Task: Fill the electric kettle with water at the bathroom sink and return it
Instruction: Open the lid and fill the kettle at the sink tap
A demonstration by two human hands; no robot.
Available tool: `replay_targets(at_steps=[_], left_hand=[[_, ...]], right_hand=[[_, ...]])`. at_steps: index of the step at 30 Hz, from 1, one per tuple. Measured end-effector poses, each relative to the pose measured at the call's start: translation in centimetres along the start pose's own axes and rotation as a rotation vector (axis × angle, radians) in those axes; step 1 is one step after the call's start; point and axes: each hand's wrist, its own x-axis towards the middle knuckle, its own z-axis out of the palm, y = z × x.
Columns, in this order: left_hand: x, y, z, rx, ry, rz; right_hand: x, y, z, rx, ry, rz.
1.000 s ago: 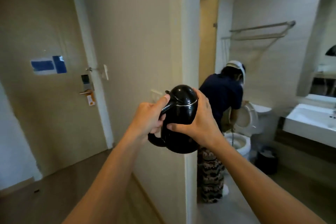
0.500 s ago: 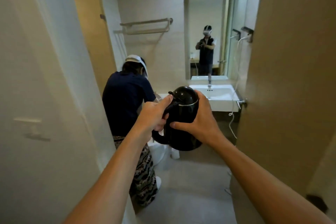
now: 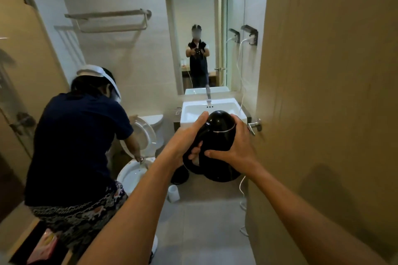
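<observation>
Carrying: kettle held up in both hands, mid-air, at the bathroom doorway
View: head cam only, so one pass
Change: half a second back the sink sat further off and smaller; a second back the view faced the hallway wall with the entry door off to the left. Now the basin is dead ahead, just behind the kettle lid
Left hand: wrapped round the handle, fingers curled through it, thumb up by the lid; pinching the handle
Right hand: palm pressed on the kettle's right side, thumb under across the front; closed on the body
Kettle state: lid down, upright, slight tilt; water level not visible
Sink: white basin against the far wall under the mirror, tap at its back edge, looks unobstructed
Door: open on the right, handle just beside the right hand
Other person: bent over the toilet on the left, taking up the left half of the floor
Floor: white cable trailing along the door's foot, small white cup near the toilet
Meaning: approach nearly done, fill not started; lid likely needs opening first
Risk: narrow lane between person and door, cable underfoot
</observation>
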Motion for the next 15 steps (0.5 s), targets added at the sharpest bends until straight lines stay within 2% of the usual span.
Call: replay_targets(at_steps=[7,15], left_hand=[[11.1,0.3,-0.4,-0.020,0.043,-0.022],[25.5,-4.6,-3.6,-0.165,0.030,-0.007]], right_hand=[[9.2,5.7,2.0,0.006,0.003,0.092],[18.6,12.2,7.0,0.011,0.004,0.173]])
